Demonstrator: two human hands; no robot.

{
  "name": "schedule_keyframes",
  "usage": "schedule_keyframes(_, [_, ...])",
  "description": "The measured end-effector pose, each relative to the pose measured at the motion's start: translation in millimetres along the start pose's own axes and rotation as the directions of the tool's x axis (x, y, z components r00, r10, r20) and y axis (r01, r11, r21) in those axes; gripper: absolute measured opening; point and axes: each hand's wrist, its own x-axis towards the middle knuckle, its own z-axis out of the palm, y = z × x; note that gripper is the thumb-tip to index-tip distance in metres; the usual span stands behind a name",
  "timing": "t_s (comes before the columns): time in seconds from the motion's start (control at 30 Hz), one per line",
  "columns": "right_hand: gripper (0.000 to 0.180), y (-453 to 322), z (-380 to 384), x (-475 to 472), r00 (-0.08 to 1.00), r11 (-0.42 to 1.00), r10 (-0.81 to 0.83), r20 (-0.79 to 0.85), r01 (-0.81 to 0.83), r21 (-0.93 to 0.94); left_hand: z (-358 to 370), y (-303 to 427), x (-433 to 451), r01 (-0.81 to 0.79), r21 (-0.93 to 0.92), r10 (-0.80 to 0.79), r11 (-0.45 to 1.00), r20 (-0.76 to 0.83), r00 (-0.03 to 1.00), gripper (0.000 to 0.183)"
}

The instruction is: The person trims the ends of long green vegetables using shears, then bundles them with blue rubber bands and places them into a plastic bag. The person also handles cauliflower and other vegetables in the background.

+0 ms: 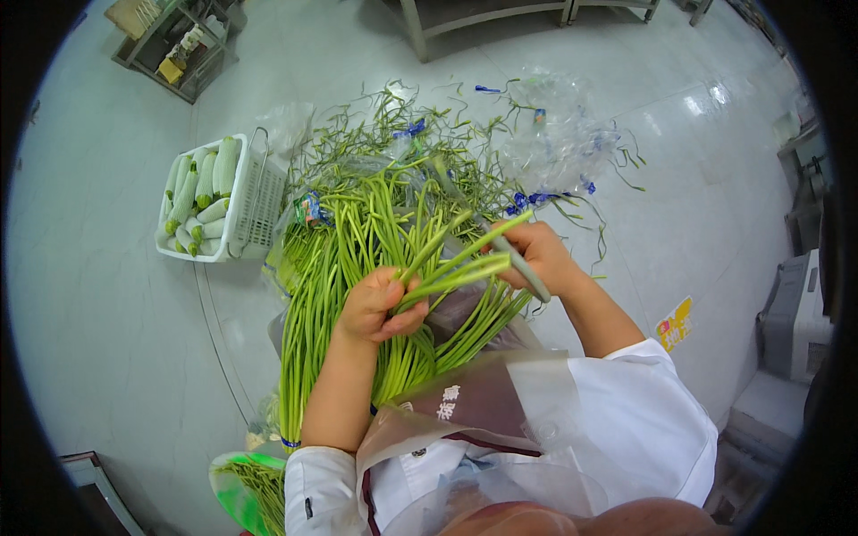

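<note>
My left hand is closed around a few green garlic scapes, whose cut-looking ends point up and to the right. In my right hand is the grey handle of a knife; its blade points away from me and is blurred. The knife crosses close to the ends of the held scapes. Beneath both hands lies a large heap of long garlic scapes, partly on dark plastic. A blue band ties one bundle near my left forearm.
Thin trimmed tips litter the floor ahead, beside crumpled clear plastic bags. A white basket of pale green zucchini stands left. A green-and-white container holds more thin stems. A metal table stands beyond.
</note>
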Motion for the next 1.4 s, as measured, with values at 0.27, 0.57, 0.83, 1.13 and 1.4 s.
schedule_keyframes(0.27, [0.031,-6,-32,-14,0.910,0.903,0.195,-0.366,-0.022,0.428,24,-11,20,-0.005,0.335,0.183,0.942,-0.502,0.845,0.032])
schedule_keyframes(0.57, [0.040,-36,11,19,0.915,0.958,-0.044,-0.400,0.152,0.243,42,-34,41,0.210,0.866,0.436,0.453,-0.421,0.795,0.033])
schedule_keyframes(0.83, [0.035,-38,9,9,0.899,0.987,-0.031,-0.437,0.096,0.128,37,-35,41,0.062,0.709,0.495,0.702,-0.550,0.673,0.034])
schedule_keyframes(1.13, [0.044,-26,-17,8,0.897,0.992,-0.089,-0.433,0.118,0.040,5,-41,31,0.043,0.613,0.346,0.789,-0.502,0.793,0.015])
schedule_keyframes(1.4, [0.067,-7,3,-22,0.997,0.784,-0.047,0.053,0.070,-0.616,-4,-37,19,-0.126,0.518,0.475,0.846,-0.625,0.620,0.022])
